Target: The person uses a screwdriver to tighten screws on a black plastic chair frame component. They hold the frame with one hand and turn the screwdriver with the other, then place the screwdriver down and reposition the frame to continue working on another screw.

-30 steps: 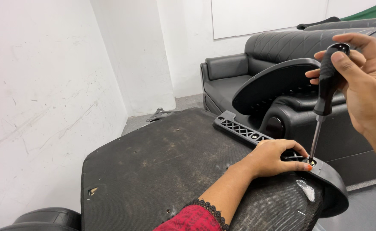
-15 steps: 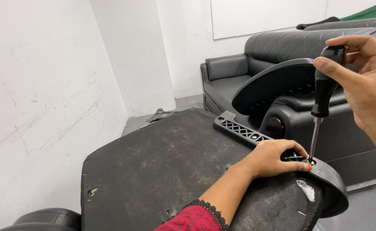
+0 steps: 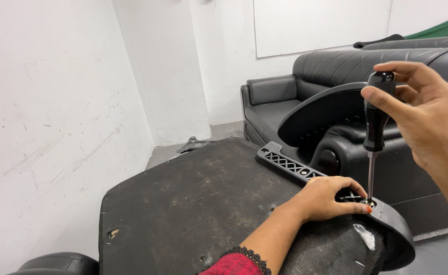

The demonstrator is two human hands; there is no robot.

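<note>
The right hand [image 3: 427,114] has shifted its grip on the screwdriver [image 3: 375,127] since a second ago: it then wrapped the handle lower down, and now the fingers have climbed to the top, with fingertips pinching the cap and the thumb along the side. The shaft stands nearly upright, its tip seated in a screw [image 3: 369,202] at the right edge of the chair base [image 3: 193,203]; that hold at the cap looks suited to spinning the tool while pressing down.

The left hand [image 3: 328,198] has barely moved. It lies flat on the base, fingers spread and slightly curled, closed on nothing, its thumb just beside the screw, seemingly steadying the tip and the black plastic armrest bracket [image 3: 290,165] that runs along the base's far right edge.

A curved armrest [image 3: 320,109] rises behind the bracket, close to the screwdriver handle. A black sofa [image 3: 280,99] stands beyond, against the white wall [image 3: 56,117]. A small tear [image 3: 113,233] shows near the base's left edge.
</note>
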